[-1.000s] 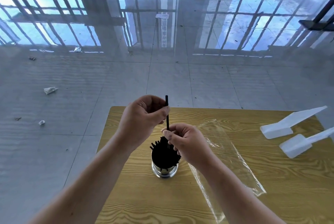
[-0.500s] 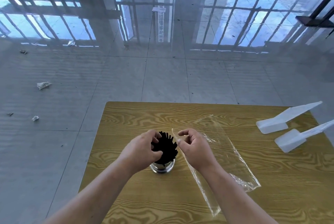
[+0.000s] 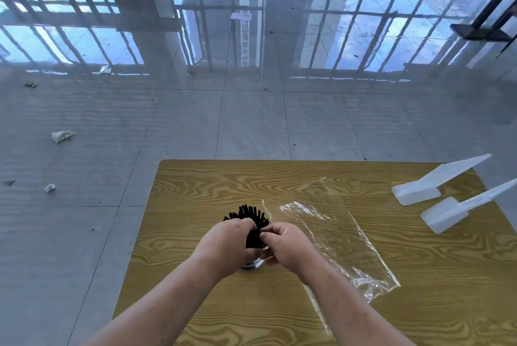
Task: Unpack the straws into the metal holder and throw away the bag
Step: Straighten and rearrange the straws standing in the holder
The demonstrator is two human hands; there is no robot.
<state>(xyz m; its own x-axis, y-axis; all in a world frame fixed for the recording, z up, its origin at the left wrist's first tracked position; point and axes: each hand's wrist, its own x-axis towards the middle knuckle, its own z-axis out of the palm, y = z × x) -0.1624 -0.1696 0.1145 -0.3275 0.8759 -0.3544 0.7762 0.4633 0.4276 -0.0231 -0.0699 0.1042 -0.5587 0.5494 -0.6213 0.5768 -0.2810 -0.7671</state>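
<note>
Head view looks down on a wood-grain counter [image 3: 195, 192] in the lower half of the frame, with both forearms reaching in from the bottom edge. Just left of the counter's middle stands the metal holder [image 3: 253, 265]; only its shiny base shows, between and below the two hands. The black straws [image 3: 249, 213] stand in it, their tops fanned out above the knuckles. The left hand [image 3: 226, 245] has its grip curled round the bundle from the left side. The right hand [image 3: 285, 247] meets it from the right, its grip a pinch of thumb and forefinger on the straws near the middle of the bundle. The clear bag [image 3: 335, 234] lies flat and crinkled on the counter just right of the hands, running from centre toward the lower right, partly under the right forearm. Two white plastic pieces [image 3: 436, 183] lie at the counter's right edge. Scraps of paper [image 3: 61, 136] lie on the glossy tiled floor at the left.
</note>
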